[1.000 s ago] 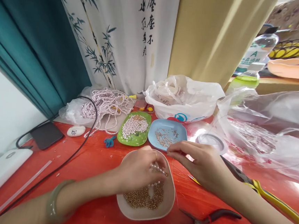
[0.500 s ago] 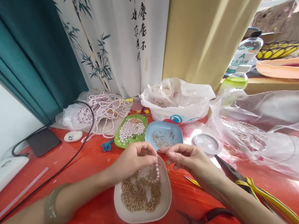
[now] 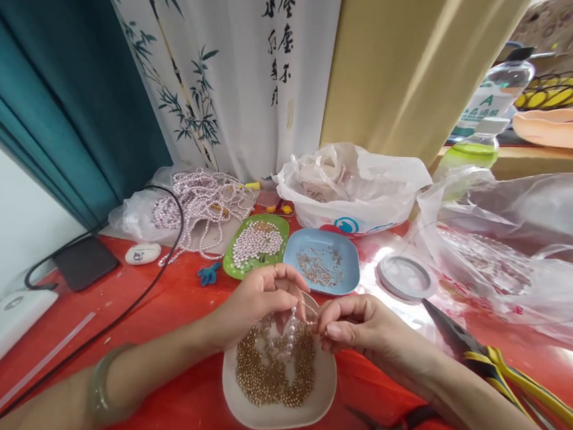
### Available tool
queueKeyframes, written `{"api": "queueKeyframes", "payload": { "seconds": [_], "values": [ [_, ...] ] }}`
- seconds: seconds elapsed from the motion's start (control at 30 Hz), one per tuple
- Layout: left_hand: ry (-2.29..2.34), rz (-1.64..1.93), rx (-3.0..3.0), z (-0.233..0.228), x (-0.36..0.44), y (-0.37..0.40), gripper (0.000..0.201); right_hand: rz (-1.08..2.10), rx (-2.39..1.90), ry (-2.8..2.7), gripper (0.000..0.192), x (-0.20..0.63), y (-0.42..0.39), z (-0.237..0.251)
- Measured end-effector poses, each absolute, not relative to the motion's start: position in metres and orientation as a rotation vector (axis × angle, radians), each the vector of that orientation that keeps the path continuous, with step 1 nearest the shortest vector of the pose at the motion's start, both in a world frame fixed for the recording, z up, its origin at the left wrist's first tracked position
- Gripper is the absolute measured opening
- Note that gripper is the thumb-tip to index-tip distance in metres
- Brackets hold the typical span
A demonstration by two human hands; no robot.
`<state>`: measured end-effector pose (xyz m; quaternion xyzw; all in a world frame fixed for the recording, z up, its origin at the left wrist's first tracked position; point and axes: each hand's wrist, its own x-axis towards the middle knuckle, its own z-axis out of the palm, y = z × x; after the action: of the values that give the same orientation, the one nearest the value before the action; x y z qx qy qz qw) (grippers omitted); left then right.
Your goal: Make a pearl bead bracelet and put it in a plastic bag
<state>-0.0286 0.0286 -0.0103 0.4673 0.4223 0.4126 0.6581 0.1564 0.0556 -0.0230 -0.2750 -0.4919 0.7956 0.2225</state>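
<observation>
Red table (image 3: 167,312), hands (image 3: 259,299) over bead dish (image 3: 320,402)

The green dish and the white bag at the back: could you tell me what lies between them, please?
In the head view, the blue dish of small metal bits sits between the green dish and the bag.

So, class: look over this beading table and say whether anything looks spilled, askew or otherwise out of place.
Little stands out. Pearl strands spill out of their plastic bag onto the red table, and a few tiny specks, perhaps stray beads, lie near the phone. The dishes' beads stay contained.
</observation>
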Motion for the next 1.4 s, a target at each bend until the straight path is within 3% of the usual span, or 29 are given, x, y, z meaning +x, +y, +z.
{"api": "queueKeyframes", "payload": {
  "seconds": [0.27,0.47,0.73,1.4],
  "values": [
    [1.057,0.781,1.230,-0.0085,-0.0303,0.0288,0.008,2.210,-0.775,-1.366,0.013,0.1622,0.0580,-0.0252],
    [1.140,0.681,1.303,-0.0096,-0.0268,0.0266,0.017,2.233,-0.837,-1.370,0.018,0.1589,0.0570,-0.0224],
    [1.134,0.633,1.534,-0.0060,-0.0330,0.0245,0.010,2.291,-0.844,-1.404,0.012,0.1599,0.0564,-0.0191],
    [1.200,0.590,1.306,-0.0059,-0.0307,0.0256,0.019,2.194,-0.923,-1.281,0.019,0.1597,0.0588,-0.0199]
  ]
}}
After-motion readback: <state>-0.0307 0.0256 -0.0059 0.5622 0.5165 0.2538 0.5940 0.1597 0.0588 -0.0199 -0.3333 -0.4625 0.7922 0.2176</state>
